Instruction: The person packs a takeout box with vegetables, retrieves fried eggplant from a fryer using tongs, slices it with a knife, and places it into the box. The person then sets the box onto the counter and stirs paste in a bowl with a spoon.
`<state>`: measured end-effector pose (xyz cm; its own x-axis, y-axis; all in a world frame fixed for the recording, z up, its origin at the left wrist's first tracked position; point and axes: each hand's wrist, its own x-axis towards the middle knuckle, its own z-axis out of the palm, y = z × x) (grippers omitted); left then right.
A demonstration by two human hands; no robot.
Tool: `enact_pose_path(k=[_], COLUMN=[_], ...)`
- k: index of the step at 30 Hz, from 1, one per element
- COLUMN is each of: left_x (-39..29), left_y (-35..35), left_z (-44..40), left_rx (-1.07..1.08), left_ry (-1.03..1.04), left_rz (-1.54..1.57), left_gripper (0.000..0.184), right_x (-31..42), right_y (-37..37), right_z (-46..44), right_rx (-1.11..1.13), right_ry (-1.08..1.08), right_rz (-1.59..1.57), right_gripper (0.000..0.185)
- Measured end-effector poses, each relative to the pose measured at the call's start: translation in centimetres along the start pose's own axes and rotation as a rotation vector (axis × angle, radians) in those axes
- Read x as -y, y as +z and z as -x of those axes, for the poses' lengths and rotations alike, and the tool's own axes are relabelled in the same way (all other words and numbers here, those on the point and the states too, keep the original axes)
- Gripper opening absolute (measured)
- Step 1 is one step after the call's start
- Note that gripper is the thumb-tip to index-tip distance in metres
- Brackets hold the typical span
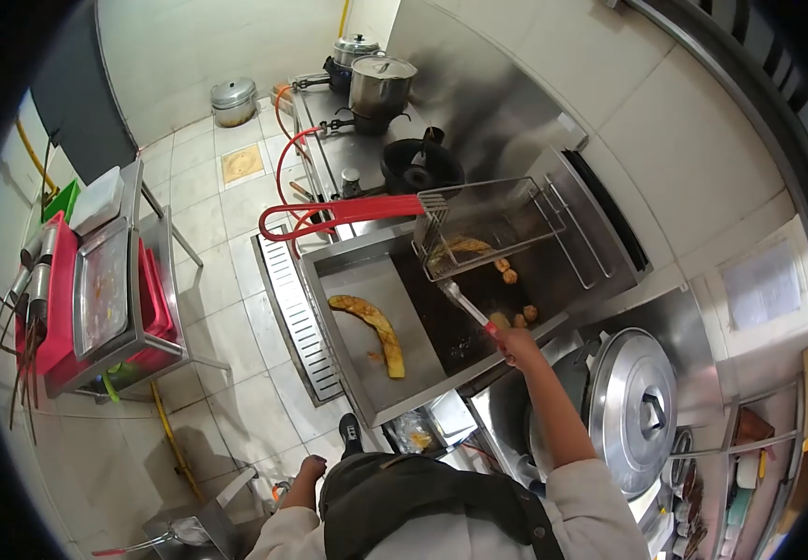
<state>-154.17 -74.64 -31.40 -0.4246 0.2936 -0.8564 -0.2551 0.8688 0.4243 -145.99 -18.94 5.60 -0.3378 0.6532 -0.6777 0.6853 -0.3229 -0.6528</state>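
Note:
My right hand (519, 347) is closed round the red handle of metal tongs (464, 303), whose tips reach over the dark oil of the fryer (394, 403). Several small browned pieces (506, 272) lie in the oil near the tongs. A wire fry basket (488, 229) with a red handle (348, 213) rests across the fryer's far side, a long yellow-brown piece beneath or inside it. On the steel surface left of the oil lies a long curved fried piece (376, 331). My left hand (312, 467) hangs low beside my body, its fingers too small to make out.
Pots (380, 89) and a black pan (422, 168) stand on the stove beyond the fryer. A large round lid (635, 411) is at the right. A steel rack (156, 359) with red tubs and a tray (103, 289) stands at the left. A floor drain (296, 317) runs beside the fryer.

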Motion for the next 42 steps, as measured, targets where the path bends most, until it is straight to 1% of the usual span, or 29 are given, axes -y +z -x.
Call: enact_pose_path(k=[1, 3, 4, 5, 7, 8, 9, 11, 13, 15, 16, 17, 18, 20, 21, 23, 24, 26, 29, 32, 35, 39, 42], left_x=[-0.4, 0.7, 0.7, 0.7, 1.6, 2.4, 2.8, 3.5, 3.5, 4.4, 4.7, 4.9, 5.0, 4.6, 4.2, 3.5, 4.1, 2.9, 0.5, -1.1, -2.8, -2.9, -2.2], left_y=[-0.9, -2.2, -2.4, -2.6, -2.8, -2.9, -3.2, -3.2, -2.8, -2.8, -2.7, -2.7, -2.5, -2.7, -2.8, -2.4, -1.4, -0.8, -0.5, 0.8, 0.7, 0.6, 0.2], left_z=[0.7, 1.6, 1.7, 1.8, 3.2, 3.2, 3.6, 4.2, 4.9, 5.6, 5.2, 4.8, 4.6, 4.7, 4.7, 4.1, 2.7, 1.4, 0.1, -2.0, -3.4, -3.8, -3.2], left_rx=[0.024, 0.064, 0.056, 0.049, -0.017, -0.050, -0.015, -0.022, -0.072, -0.067, 0.062, 0.182, 0.112, 0.049, 0.049, 0.048, 0.024, 0.056, 0.012, -0.044, 0.016, 0.007, 0.003], left_ry=[0.101, 0.205, 0.211, 0.217, 0.133, 0.090, 0.151, 0.191, 0.027, 0.332, 0.193, 0.047, 0.042, 0.108, 0.182, 0.200, -0.130, -0.151, 0.215, 0.182, 0.159, 0.277, 0.241], left_rz=[-0.107, -0.240, -0.249, -0.258, -0.166, -0.123, -0.106, -0.084, 0.061, 0.119, 0.154, 0.171, 0.104, -0.106, -0.291, -0.456, -0.063, -0.027, -0.268, -0.121, 0.019, -0.043, -0.149], left_gripper=[0.024, 0.024, 0.024, 0.024, 0.023, 0.023, 0.023, 0.023, 0.022, 0.035, 0.042, 0.049, 0.044, 0.035, 0.031, 0.024, 0.025, 0.026, 0.024, 0.024, 0.023, 0.024, 0.024], right_x=[0.2, 0.0, 0.0, 0.1, 0.5, 0.8, 1.2, 1.7, 2.1, 2.2, 2.5, 2.8, 2.4, 0.7, 0.4, 0.0, -0.7, -2.2, -2.0, -2.2, -2.5, -2.4, -1.6], right_y=[0.5, 1.0, 1.4, 1.8, 2.9, 3.5, 4.0, 4.8, 5.3, 4.9, 4.5, 4.1, 3.5, 0.9, 0.1, -1.4, -2.0, -2.6, -2.1, -1.9, -2.3, -2.1, -1.3], right_z=[-1.4, -5.7, -7.8, -9.7, -12.7, -13.8, -14.6, -16.0, -16.4, -15.1, -14.0, -12.9, -12.4, -11.7, -10.1, -5.7, -4.2, -1.5, 3.5, 6.3, 8.3, 10.1, 11.2], right_rx=[-0.010, 0.132, 0.205, 0.217, 0.244, 0.233, 0.222, 0.179, 0.117, 0.094, 0.077, -0.015, 0.016, 0.066, 0.088, 0.121, 0.133, 0.167, 0.213, 0.223, 0.317, 0.326, 0.359], right_ry=[0.091, 0.168, 0.208, 0.227, 0.272, 0.258, 0.245, 0.231, 0.233, 0.200, 0.178, 0.165, 0.180, 0.205, 0.219, 0.249, 0.246, 0.244, 0.207, 0.180, 0.126, 0.133, 0.124], right_rz=[-0.142, -0.355, -0.460, -0.502, -0.590, -0.583, -0.577, -0.542, -0.478, -0.429, -0.405, -0.304, -0.296, -0.283, -0.220, -0.095, -0.097, -0.101, -0.106, -0.099, -0.166, -0.232, -0.271], right_gripper=[0.025, 0.026, 0.027, 0.027, 0.027, 0.028, 0.030, 0.031, 0.030, 0.028, 0.027, 0.024, 0.023, 0.023, 0.022, 0.021, 0.020, 0.020, 0.022, 0.023, 0.022, 0.023, 0.024])
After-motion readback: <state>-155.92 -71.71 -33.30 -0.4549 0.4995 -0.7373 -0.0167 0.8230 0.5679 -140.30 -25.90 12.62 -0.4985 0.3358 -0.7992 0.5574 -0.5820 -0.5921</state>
